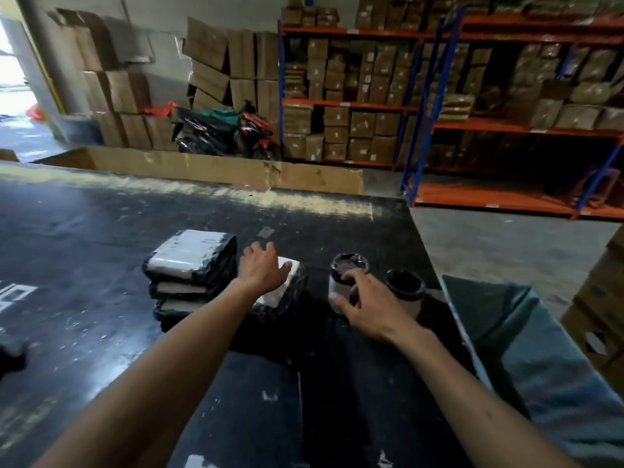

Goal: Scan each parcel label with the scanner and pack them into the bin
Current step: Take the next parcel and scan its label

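Observation:
A stack of black-wrapped parcels with a white label on top stands on the black table. Right of it lies a flat parcel with a white label; my left hand rests on it, fingers spread. Two round, black-wrapped cylinder parcels stand further right. My right hand touches the nearer one, fingers curled around its side; the other cylinder stands just beyond. The grey-blue bag-lined bin sits at the table's right edge. No scanner is visible.
A long open cardboard box lies behind the table. Orange-and-blue shelving full of cartons fills the back right, stacked cartons and a motorbike the back left. More cartons stand at the far right.

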